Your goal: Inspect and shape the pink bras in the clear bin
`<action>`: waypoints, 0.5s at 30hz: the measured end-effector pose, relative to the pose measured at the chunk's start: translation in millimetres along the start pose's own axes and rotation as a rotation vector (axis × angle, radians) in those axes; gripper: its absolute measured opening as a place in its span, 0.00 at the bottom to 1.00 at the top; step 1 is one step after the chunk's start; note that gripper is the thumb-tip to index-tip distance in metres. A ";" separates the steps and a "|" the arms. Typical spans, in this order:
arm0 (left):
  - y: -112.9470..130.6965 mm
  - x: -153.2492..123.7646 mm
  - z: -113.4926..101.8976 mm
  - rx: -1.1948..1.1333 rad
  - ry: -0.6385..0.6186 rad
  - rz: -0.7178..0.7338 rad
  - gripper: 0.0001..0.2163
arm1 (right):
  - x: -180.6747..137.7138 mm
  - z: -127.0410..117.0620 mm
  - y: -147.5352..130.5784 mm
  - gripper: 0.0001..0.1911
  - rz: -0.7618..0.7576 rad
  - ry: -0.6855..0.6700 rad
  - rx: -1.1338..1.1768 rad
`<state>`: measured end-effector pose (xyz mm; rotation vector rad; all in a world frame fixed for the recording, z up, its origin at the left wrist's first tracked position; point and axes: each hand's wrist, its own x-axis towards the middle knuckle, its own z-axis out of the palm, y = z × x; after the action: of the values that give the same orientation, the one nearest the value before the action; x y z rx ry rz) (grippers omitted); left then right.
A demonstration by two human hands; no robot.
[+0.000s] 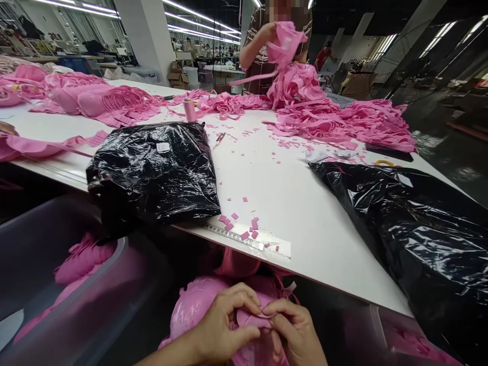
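Pink garment (pixel 206 310) is lying bunched below the near edge of the white table (pixel 305 203), and both hands are working on it — the left hand (pixel 224 325) is pinching a fold of its fabric between thumb and fingers, while the right hand (pixel 293 330) is pinching the same thin edge from the other side, fingertips nearly meeting. A black plastic bag (pixel 152 173) is sitting on the table just beyond the hands, overhanging the edge, and a second black bag (pixel 419 223) is sprawling to the right. Between them a measuring strip (pixel 236 236) is lying along the table edge among small pink fabric scraps (pixel 247 231). A grey bin (pixel 57 274) at the left is holding more pink pieces. Farther back, a pink thread spool (pixel 188 109) is standing upright near small scissors (pixel 220 138), and heaps of pink fabric (pixel 324 117) are covering the far side — there another person (pixel 263 46) is lifting a pink piece.
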<state>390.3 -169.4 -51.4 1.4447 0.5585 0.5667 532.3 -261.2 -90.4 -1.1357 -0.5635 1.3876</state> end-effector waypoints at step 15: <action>1.8 12.6 4.3 -0.380 0.216 -0.432 0.08 | 3.3 -2.0 -4.4 0.17 -0.212 0.004 -0.360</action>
<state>402.6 -164.2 -49.5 0.8732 0.8571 0.4533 536.7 -257.8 -88.4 -1.3198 -0.9297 1.1274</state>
